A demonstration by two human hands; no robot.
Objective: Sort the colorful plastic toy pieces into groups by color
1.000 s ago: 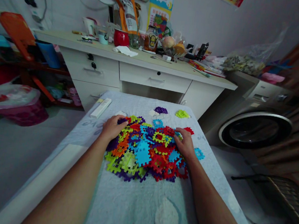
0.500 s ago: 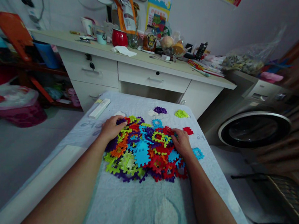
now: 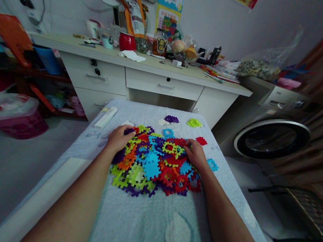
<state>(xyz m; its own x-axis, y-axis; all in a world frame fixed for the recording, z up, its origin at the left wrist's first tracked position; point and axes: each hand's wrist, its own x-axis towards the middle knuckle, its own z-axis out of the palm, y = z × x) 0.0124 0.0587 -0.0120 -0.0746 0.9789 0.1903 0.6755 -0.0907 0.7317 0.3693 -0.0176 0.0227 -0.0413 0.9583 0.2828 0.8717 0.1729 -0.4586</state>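
A heap of flat, notched plastic building pieces in blue, red, orange, purple and lime lies on the cloth-covered table. At its left edge, my left hand is closed, thumb and forefinger bent round a dark purple piece. My right hand rests at the heap's right edge, its fingers curled in against pieces beside a red one. What its fingertips hold is mostly hidden. Single pieces lie apart: a light blue one and a red one to the right.
Small purple and lime piles sit at the table's far end. A long white box lies far left. Beyond stands a white desk with cups and jars; a washing machine is on the right, a pink bin on the left.
The whole view has shifted slightly, moving everything a little to the left. Both hands stay at the same places on the heap, and the pieces look unmoved.
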